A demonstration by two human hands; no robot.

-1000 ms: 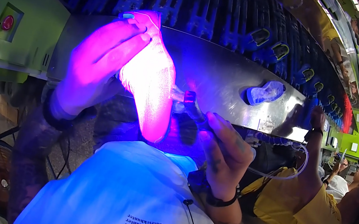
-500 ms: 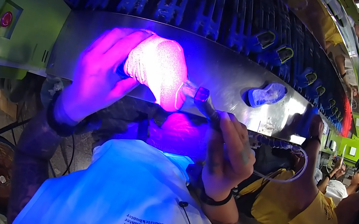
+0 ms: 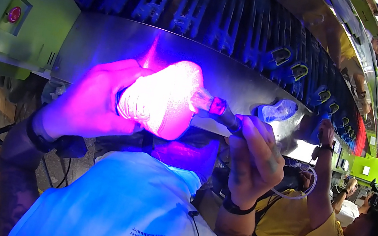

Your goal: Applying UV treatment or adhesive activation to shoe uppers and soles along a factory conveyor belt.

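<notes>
At the frame's centre, the left hand (image 3: 91,100) cups a glowing pink shoe sole (image 3: 165,96), fingers wrapped around it to steady it under ultraviolet light. The right hand (image 3: 252,162) pinches a small brush (image 3: 218,110), its bristles touching the sole's edge. Behind runs a steel conveyor ledge (image 3: 106,43); at lower right, 1 co-worker in a yellow shirt (image 3: 300,233) reaches up.

Left hand (image 3: 93,101) is raised, fingers curled in a full grip, wrist banded. Right hand (image 3: 254,162) is up beside it, fingers pinched closed, forearm rising from below.
</notes>
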